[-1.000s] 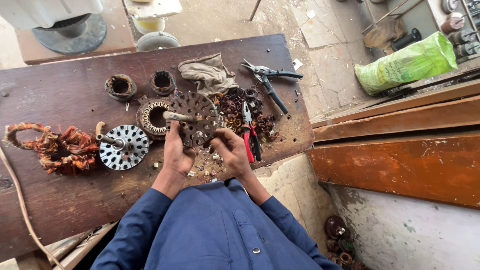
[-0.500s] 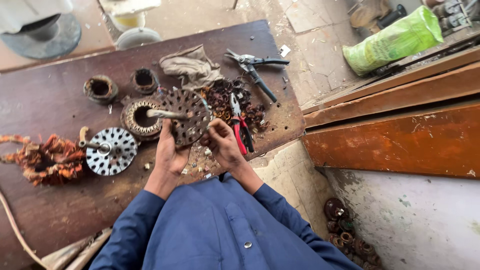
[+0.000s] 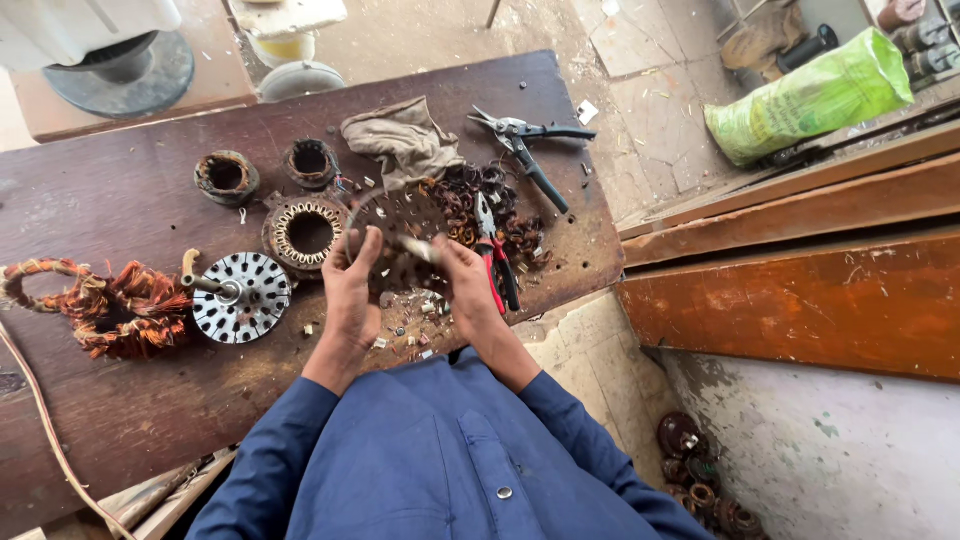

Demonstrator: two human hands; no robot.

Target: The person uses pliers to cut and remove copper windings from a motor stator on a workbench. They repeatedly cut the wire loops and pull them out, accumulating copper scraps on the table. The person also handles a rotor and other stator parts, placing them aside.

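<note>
Both my hands grip a round perforated rusty metal motor disc [image 3: 400, 222] with a short shaft, held just above a dark wooden table [image 3: 120, 400]. My left hand [image 3: 352, 285] clasps the disc's left rim. My right hand [image 3: 462, 280] holds its right side near the shaft. Small metal bits [image 3: 415, 320] lie on the table under the disc. Red-handled pliers [image 3: 495, 262] rest just right of my right hand.
A silver slotted rotor [image 3: 240, 297], a wound stator ring [image 3: 305, 232], two rusty rings [image 3: 226, 177], a copper wire bundle [image 3: 110, 305], a rag [image 3: 405, 140], tin snips [image 3: 535, 150] and scrap coils [image 3: 470, 195] lie on the table. A green sack [image 3: 810, 97] and orange wooden beams [image 3: 800, 290] stand to the right.
The disc has been tipped up and turned in my hands. My left hand has shifted up onto its left rim. The view has moved slightly.
</note>
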